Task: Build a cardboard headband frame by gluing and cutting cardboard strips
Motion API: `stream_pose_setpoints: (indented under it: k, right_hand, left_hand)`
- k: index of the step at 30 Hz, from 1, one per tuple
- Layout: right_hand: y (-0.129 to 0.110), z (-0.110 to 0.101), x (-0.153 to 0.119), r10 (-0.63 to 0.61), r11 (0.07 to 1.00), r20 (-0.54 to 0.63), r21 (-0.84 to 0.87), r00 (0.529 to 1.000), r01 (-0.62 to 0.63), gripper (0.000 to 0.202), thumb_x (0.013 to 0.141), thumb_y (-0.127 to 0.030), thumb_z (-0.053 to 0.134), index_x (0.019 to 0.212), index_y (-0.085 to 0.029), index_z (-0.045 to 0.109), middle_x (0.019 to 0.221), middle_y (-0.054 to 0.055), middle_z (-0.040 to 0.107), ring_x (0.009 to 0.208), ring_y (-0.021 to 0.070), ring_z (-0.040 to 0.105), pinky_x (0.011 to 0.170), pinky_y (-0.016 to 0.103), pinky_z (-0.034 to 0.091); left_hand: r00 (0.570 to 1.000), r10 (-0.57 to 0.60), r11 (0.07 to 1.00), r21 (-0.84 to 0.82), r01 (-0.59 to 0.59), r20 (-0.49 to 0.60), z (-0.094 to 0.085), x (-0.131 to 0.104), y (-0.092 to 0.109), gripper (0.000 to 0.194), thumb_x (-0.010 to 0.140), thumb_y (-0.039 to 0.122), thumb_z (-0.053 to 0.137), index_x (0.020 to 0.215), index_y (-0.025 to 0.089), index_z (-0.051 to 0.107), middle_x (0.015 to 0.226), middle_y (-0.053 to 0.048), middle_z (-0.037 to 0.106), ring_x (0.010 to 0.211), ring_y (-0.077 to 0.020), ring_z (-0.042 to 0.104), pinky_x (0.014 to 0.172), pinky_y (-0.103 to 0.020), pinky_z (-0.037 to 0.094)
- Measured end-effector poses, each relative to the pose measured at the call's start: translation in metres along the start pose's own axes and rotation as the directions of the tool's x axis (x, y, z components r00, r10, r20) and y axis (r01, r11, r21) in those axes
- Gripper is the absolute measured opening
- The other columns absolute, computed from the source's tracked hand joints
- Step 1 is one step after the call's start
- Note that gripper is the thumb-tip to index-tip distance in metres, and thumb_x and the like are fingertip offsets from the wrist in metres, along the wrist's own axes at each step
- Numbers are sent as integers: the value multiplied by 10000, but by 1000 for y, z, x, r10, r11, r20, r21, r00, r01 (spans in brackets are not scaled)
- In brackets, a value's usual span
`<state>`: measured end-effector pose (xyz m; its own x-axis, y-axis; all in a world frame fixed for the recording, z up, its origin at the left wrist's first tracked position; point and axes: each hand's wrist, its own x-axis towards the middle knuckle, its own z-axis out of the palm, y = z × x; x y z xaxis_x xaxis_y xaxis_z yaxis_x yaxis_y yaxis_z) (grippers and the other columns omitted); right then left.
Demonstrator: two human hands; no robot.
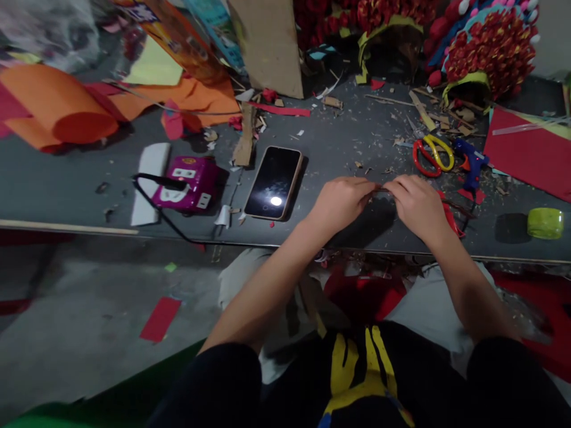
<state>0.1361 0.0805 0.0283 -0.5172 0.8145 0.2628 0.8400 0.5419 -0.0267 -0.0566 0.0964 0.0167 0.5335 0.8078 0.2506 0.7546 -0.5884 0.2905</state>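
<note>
My left hand (343, 202) and my right hand (416, 205) are close together over the front part of the dark table, fingers closed in a pinch. Between their fingertips shows a short bit of a thin brownish strip (381, 190); most of it is hidden by the fingers, and its material is unclear. A phone (273, 183) with a dark screen lies to the left of my left hand. Beyond my right hand are scissors (432, 156) with red and yellow handles and a blue glue gun (471, 160). Some red scraps (452, 219) lie beside my right wrist.
A purple power socket block (191, 184) with a black cord stands at the left on a white piece. Orange sheets (62, 107), a cardboard piece (270, 47) and red decorated crafts (491, 53) line the back. A green tape roll (545, 223) sits far right. Scraps litter the tabletop.
</note>
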Motion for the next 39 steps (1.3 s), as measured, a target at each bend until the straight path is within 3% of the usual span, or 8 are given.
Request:
stream_pose_setpoints:
  k: [4, 10, 14, 20, 24, 29, 32, 39]
  right_hand:
    - [-10, -3, -3, 64, 998, 0, 4, 998, -64, 267, 988, -211, 469, 1136, -194, 690, 1061, 68, 740, 909, 201, 651, 736, 309, 426]
    - [-24, -1, -4, 213, 977, 102, -53, 972, -208, 318, 982, -168, 440, 1157, -211, 703, 1001, 49, 784, 781, 181, 705, 642, 301, 400]
    - [-30, -1, -2, 281, 958, 96, -82, 955, -273, 326, 970, -157, 430, 1133, -237, 700, 995, 35, 783, 778, 181, 712, 590, 306, 357]
    - [-29, -7, -2, 283, 959, 186, -86, 941, -272, 300, 1001, -200, 393, 1109, -209, 673, 1000, 65, 765, 838, 191, 704, 618, 304, 365]
    - [-21, -15, -6, 305, 952, 209, -102, 929, -290, 345, 950, -107, 417, 1160, -232, 661, 1049, 48, 764, 900, 207, 706, 634, 312, 371]
    - [-18, -20, -5, 360, 933, 263, -112, 895, -342, 400, 901, -75, 432, 1142, -275, 681, 1091, 24, 767, 824, 208, 715, 559, 321, 325]
    - [-22, -19, -2, 356, 934, 293, -117, 887, -337, 375, 927, -106, 429, 1164, -264, 672, 1087, 43, 766, 808, 208, 716, 558, 316, 330]
    - [-22, -27, -6, 353, 935, 304, -102, 885, -338, 292, 996, -220, 424, 1144, -243, 675, 1038, 67, 764, 880, 206, 709, 567, 295, 308]
  left_hand:
    - [981, 112, 993, -19, -116, -159, 6, -7, -10, 274, 937, 142, 505, 1049, 179, 752, 915, -73, 780, 830, -193, 736, 730, -287, 571]
    - [966, 160, 984, -47, -173, -203, 12, -7, -7, 381, 856, 22, 446, 1041, 170, 745, 899, -37, 787, 846, -145, 743, 1008, -349, 548]
    - [960, 133, 991, 28, -130, -245, 8, -7, -3, 355, 849, 50, 467, 991, 189, 760, 879, -36, 791, 833, -165, 753, 1035, -410, 533]
    - [979, 89, 995, -30, -96, -185, 12, -5, -6, 380, 858, 49, 448, 1000, 189, 771, 893, -35, 795, 845, -172, 753, 1008, -403, 543]
    - [984, 29, 997, -60, -40, -178, 8, -4, -13, 365, 904, 97, 443, 1025, 198, 772, 897, -40, 795, 861, -186, 748, 929, -371, 572]
    - [993, 109, 994, 13, -108, -39, 0, -4, -5, 295, 930, 177, 483, 1035, 156, 758, 937, -101, 781, 908, -247, 738, 770, -352, 583]
    - [993, 114, 993, 12, -114, -9, 2, -5, 0, 366, 924, 110, 452, 1172, 162, 715, 968, -102, 781, 902, -220, 742, 743, -317, 575]
    - [993, -6, 999, -51, 0, -117, 2, -3, -12, 414, 878, 52, 426, 1067, 203, 762, 950, -44, 794, 906, -169, 748, 1053, -391, 500]
